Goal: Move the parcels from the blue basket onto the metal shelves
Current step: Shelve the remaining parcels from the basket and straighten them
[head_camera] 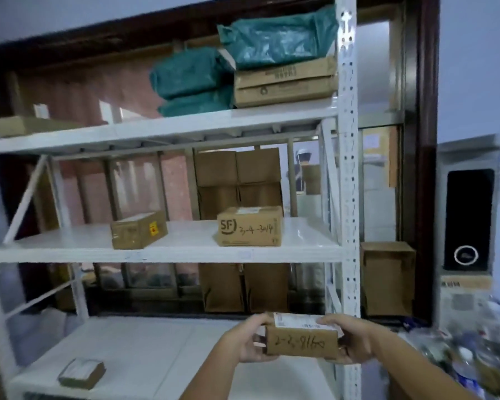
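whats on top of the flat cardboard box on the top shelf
A teal plastic mailer bag lies on the flat cardboard box, covering most of its top. Whatever else might sit behind the bag is hidden.

**One head-worn view, close to the shelves**

A single wide-angle camera on the person's head faces the white metal shelves (168,249) from near, looking forward and slightly down; both forearms enter from the bottom edge.

**Obscured and unreadable items**

Flat carton (26,126), top shelf: cut by left edge. Clutter (471,350) at right: motion-blurred, contents indistinct. Held parcel (302,337): end faces covered by left hand (250,340) and right hand (354,339); label text illegible.
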Available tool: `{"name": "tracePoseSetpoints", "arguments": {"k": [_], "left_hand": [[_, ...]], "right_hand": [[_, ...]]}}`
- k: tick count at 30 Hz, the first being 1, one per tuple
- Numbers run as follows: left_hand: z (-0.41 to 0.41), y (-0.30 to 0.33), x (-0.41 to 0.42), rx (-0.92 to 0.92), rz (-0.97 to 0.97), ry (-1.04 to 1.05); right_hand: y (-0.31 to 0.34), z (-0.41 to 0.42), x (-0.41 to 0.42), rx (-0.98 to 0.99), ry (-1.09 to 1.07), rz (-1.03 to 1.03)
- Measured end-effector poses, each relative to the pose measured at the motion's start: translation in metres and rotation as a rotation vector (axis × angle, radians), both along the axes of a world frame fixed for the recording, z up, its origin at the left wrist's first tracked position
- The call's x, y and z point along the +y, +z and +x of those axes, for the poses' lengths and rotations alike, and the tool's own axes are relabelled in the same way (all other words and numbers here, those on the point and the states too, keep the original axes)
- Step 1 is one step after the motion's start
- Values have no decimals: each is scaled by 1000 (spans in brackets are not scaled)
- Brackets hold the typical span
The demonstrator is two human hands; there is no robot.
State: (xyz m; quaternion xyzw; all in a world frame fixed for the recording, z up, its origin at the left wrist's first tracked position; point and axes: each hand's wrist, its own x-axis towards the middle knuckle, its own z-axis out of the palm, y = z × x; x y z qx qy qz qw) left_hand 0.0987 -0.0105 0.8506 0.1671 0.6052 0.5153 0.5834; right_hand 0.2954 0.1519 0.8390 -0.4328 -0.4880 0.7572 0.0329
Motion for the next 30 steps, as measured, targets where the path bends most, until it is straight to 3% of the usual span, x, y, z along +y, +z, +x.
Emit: {"name": "tracePoseSetpoints", "arguments": {"k": [9,20,25,30], "left_hand": [[-82,65,-96,86,149,213],[-265,151,-239,206,291,357],[-350,188,-292,337,325,389],[-405,209,-307,321,426,376]], "right_hand": [[66,-115,-64,105,158,217],[148,-335,-194,310,134,536],[181,-412,-255,396,109,537],[211,-449,-284,508,153,536]]}}
